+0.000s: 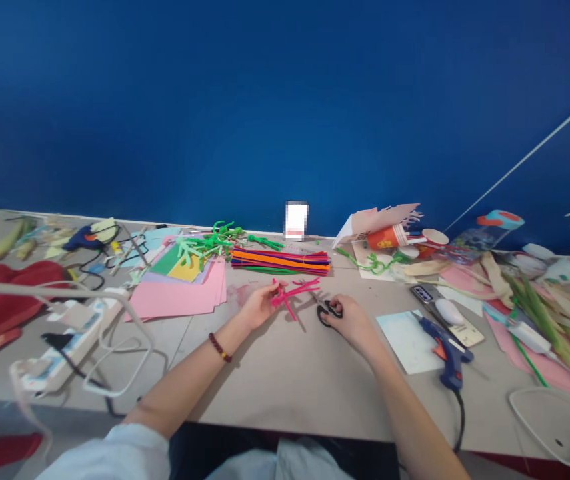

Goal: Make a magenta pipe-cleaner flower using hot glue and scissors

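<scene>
Between the fingers of my left hand (261, 304) is a bunch of bright pink pipe cleaners (291, 295), several ends fanning out to the right and downward. My right hand (352, 321) has its fingers in the black handles of a pair of scissors (325, 312). The scissors' blades point up and left, close to the pink tips; whether they touch I cannot tell. Just behind both hands lies a long bundle of pipe cleaners (281, 260) in orange, red, purple and green. Twisted green pipe cleaners (215, 241) are heaped to its left.
Pink paper sheets (175, 299) lie at left, near a white power strip (72, 343) with looping cables. On the right, a blue glue gun (445, 353) rests partly on pale paper (405, 340), beside a phone (465, 333). Behind stands an orange paper cup (385, 238) on its side. Corn husks (539, 313) clutter the far right.
</scene>
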Motion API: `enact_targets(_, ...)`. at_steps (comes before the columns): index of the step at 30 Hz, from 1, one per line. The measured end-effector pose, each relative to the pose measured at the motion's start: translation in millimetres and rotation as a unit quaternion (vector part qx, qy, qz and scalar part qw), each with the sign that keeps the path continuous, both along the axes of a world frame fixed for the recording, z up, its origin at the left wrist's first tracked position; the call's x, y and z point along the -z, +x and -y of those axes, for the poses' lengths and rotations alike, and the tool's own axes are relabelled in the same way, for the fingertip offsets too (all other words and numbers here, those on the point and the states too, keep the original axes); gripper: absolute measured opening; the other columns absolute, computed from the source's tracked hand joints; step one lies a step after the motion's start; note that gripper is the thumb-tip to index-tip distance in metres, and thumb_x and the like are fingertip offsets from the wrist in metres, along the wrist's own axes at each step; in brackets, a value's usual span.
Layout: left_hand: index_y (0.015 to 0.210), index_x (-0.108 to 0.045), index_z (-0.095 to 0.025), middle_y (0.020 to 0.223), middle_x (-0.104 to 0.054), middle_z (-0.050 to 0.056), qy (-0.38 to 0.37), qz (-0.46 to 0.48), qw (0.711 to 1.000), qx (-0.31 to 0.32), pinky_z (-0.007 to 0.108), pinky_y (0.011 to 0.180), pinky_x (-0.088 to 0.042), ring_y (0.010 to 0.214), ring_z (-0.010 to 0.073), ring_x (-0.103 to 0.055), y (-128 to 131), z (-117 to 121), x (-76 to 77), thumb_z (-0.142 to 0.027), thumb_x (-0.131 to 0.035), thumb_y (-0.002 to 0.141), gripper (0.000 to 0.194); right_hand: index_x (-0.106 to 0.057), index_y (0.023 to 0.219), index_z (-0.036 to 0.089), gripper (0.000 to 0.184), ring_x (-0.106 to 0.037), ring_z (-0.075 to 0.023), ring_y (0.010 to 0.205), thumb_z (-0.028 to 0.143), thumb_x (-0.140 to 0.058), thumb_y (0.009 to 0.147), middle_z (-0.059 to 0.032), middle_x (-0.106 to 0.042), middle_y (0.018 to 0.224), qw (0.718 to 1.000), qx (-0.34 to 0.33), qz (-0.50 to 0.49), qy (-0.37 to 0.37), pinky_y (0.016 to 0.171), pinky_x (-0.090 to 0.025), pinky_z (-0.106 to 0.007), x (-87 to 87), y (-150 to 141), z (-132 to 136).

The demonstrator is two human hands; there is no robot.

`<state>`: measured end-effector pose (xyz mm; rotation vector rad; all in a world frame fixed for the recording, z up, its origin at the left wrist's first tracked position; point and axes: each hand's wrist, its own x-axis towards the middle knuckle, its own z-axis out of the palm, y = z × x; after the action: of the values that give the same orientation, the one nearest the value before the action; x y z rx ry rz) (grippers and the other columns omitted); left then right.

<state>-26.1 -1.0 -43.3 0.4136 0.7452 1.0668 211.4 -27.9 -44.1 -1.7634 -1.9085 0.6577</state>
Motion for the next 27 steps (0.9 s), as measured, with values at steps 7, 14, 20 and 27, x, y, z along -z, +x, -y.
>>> enact_targets(7, 0.087, -0.069, -0.012, 0.072, -0.065, 0.005, 0.128, -0.064, 0.988, 0.061, 0.022, 0.058, -0.045, 0.062, 0.0109, -0.059, 0.2, 2.0, 8.9, -0.026, -0.073, 0.069, 0.023, -0.063, 0.088, 0.017, 0.029, -0.055, -0.0161, 0.067, 0.043, -0.053, 0.079, -0.0056, -0.062, 0.079, 0.985, -0.019, -0.170, 0.031, 0.062, -0.041, -0.028, -5.5, -20.4, 7.7)
enact_targets(14, 0.087, -0.070, -0.014, 0.079, -0.069, 0.008, 0.266, -0.280, 0.919, 0.080, 0.028, 0.067, -0.046, 0.068, 0.0144, -0.060, 9.5, 11.9, 9.0, -0.032, -0.068, 0.074, 0.023, -0.062, 0.090, 0.016, 0.044, -0.049, -0.0102, 0.050, 0.056, -0.060, 0.071, -0.0004, -0.058, 0.064, 0.911, -0.020, -0.395, -0.113, 0.049, -0.040, -0.024, 2.4, -37.8, 10.6)
enact_targets(20, 0.093, -0.069, -0.017, 0.088, -0.068, 0.007, 0.419, -0.458, 0.783, 0.047, 0.029, 0.072, -0.047, 0.079, 0.0166, -0.060, 11.0, 16.5, 9.5, -0.029, -0.060, 0.081, 0.019, -0.063, 0.088, 0.017, 0.037, -0.054, -0.0111, 0.053, 0.050, -0.062, 0.072, -0.0033, -0.063, 0.073, 0.910, -0.001, -0.409, -0.070, 0.051, -0.046, -0.026, 13.2, -40.3, 12.7)
enact_targets(27, 0.088, -0.067, -0.019, 0.084, -0.066, 0.006, 0.555, -0.499, 0.666, -0.019, 0.027, 0.070, -0.048, 0.077, 0.0146, -0.060, 12.2, 23.4, 5.9, -0.023, -0.053, 0.086, 0.015, -0.061, 0.087, 0.017, 0.038, -0.043, -0.0066, 0.041, 0.052, -0.060, 0.073, 0.0012, -0.057, 0.063, 0.909, -0.013, -0.403, -0.101, 0.038, -0.033, -0.020, 7.9, -42.2, 14.4)
